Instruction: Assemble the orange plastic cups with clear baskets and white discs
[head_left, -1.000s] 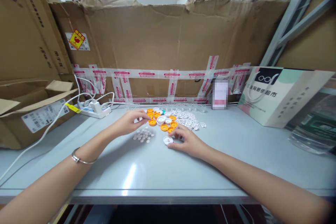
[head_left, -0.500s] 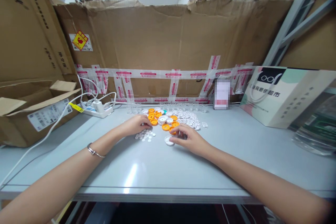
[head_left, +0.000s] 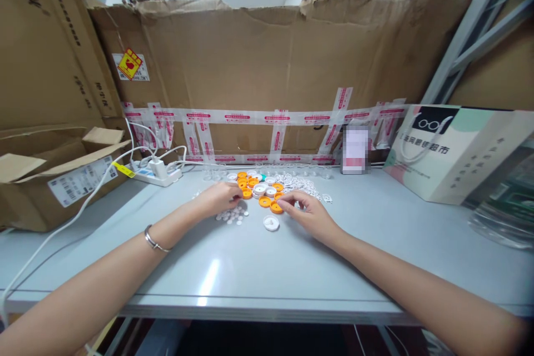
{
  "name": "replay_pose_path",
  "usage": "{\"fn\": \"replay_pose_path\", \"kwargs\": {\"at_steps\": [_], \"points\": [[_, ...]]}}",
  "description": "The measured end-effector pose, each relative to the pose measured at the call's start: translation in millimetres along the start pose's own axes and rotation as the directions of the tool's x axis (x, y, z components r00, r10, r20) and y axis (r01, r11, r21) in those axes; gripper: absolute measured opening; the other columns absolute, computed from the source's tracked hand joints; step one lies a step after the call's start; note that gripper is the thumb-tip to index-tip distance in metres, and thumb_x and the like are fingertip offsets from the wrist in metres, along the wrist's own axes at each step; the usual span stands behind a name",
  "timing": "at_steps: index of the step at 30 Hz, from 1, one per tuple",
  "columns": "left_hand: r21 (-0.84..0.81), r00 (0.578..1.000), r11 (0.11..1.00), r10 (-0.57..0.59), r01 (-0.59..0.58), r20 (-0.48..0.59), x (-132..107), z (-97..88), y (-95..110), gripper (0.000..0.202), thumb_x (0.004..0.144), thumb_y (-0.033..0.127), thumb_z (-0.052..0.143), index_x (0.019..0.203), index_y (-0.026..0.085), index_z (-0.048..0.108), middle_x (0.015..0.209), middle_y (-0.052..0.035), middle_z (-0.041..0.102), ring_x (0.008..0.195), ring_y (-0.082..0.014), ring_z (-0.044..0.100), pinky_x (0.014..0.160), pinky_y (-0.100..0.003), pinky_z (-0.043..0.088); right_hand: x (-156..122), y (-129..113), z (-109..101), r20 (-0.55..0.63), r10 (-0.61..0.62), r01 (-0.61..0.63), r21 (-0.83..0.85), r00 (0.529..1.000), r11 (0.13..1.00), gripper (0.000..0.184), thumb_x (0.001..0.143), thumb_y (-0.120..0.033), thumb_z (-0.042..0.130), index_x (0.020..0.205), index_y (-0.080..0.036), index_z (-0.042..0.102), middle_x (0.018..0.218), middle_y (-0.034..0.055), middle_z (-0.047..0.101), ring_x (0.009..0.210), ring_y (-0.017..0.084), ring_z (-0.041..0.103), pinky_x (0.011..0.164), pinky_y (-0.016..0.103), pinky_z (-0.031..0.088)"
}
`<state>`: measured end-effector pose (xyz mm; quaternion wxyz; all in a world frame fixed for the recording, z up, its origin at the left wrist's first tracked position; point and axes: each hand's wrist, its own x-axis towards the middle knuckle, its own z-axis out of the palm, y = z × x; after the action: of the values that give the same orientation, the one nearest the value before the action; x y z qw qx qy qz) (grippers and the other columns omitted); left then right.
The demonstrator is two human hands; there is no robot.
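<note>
My left hand is at the left of a cluster of round plastic parts. Its fingers are curled together beside an orange ring, and whatever they pinch is hidden. Below it lie several small white discs. My right hand hovers at the cluster's right side, thumb and fingers apart, with the fingertips by another orange ring. In front of the cluster a round white cap lies by itself, a pale piece inside it. White round caps sit among the orange rings.
A heap of small white parts lies behind my right hand. Clear cups line the back. A phone leans on the cardboard. At left are a power strip and an open carton; at right, a paper bag.
My right hand has drawn back from the white cap, its thumb lifting up toward the orange ring. The left hand stays at the cluster, its fingers still together. The view has shifted slightly.
</note>
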<state>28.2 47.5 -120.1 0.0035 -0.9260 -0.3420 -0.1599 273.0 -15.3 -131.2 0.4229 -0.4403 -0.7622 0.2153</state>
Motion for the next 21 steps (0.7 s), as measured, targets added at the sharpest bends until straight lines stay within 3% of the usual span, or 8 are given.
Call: {"fn": "replay_pose_path", "kwargs": {"at_steps": [4, 7, 9, 16, 18, 21], "points": [[-0.080, 0.989, 0.997, 0.006, -0.018, -0.146, -2, 0.2, 28, 0.014, 0.076, 0.010, 0.053, 0.084, 0.015, 0.064, 0.080, -0.0035, 0.067, 0.074, -0.0135, 0.060, 0.070, -0.023, 0.046, -2, -7, 0, -0.066, -0.083, 0.085, 0.029, 0.994, 0.996, 0.011, 0.079, -0.028, 0.057, 0.081, -0.020, 0.065, 0.082, 0.0023, 0.066, 0.078, 0.016, 0.059, 0.074, 0.030, 0.046], [-0.305, 0.933, 0.944, 0.010, -0.127, -0.359, -4, -2.2, 60, 0.010, 0.079, 0.015, 0.054, 0.084, 0.016, 0.063, 0.078, -0.0020, 0.067, 0.071, -0.0111, 0.061, 0.067, -0.021, 0.047, -5, -12, 1, -0.064, -0.134, 0.139, 0.085, 0.989, 0.987, 0.010, 0.078, -0.026, 0.060, 0.083, -0.021, 0.066, 0.085, 0.0022, 0.068, 0.080, 0.017, 0.062, 0.074, 0.031, 0.048], [-0.382, 0.909, 0.909, -0.007, -0.168, -0.418, -6, -3.1, 76, 0.009, 0.080, 0.016, 0.055, 0.084, 0.016, 0.063, 0.078, -0.0017, 0.068, 0.071, -0.0105, 0.062, 0.065, -0.020, 0.048, -6, -13, 2, -0.051, -0.157, 0.162, 0.116, 0.986, 0.980, 0.011, 0.077, -0.027, 0.061, 0.085, -0.022, 0.067, 0.086, 0.0022, 0.069, 0.081, 0.017, 0.063, 0.077, 0.032, 0.049], [-0.292, 0.825, 0.929, 0.026, -0.230, -0.565, -6, 1.7, 89, 0.012, 0.080, 0.012, 0.055, 0.087, 0.017, 0.062, 0.081, -0.0019, 0.069, 0.071, -0.0103, 0.063, 0.067, -0.021, 0.050, -8, -11, 5, -0.137, -0.269, 0.290, 0.166, 0.953, 0.942, 0.013, 0.077, -0.020, 0.062, 0.085, -0.024, 0.070, 0.082, 0.0010, 0.071, 0.076, 0.016, 0.066, 0.074, 0.031, 0.052], [-0.337, 0.826, 0.915, -0.009, -0.220, -0.564, -6, 2.4, 89, 0.011, 0.080, 0.012, 0.055, 0.086, 0.016, 0.063, 0.079, -0.0017, 0.069, 0.070, -0.0098, 0.063, 0.066, -0.020, 0.050, -8, -10, 5, -0.161, -0.302, 0.328, 0.164, 0.939, 0.930, 0.013, 0.077, -0.018, 0.061, 0.085, -0.024, 0.069, 0.082, 0.0015, 0.071, 0.076, 0.016, 0.066, 0.073, 0.031, 0.052], [-0.444, 0.886, 0.880, -0.059, -0.172, -0.459, -6, 1.1, 86, 0.010, 0.081, 0.019, 0.056, 0.088, 0.015, 0.062, 0.081, -0.0023, 0.068, 0.073, -0.0103, 0.062, 0.066, -0.020, 0.049, -7, -4, 1, -0.129, -0.314, 0.330, 0.134, 0.941, 0.934, 0.011, 0.077, -0.018, 0.059, 0.083, -0.022, 0.068, 0.080, 0.0026, 0.070, 0.075, 0.017, 0.065, 0.071, 0.031, 0.052]]}}
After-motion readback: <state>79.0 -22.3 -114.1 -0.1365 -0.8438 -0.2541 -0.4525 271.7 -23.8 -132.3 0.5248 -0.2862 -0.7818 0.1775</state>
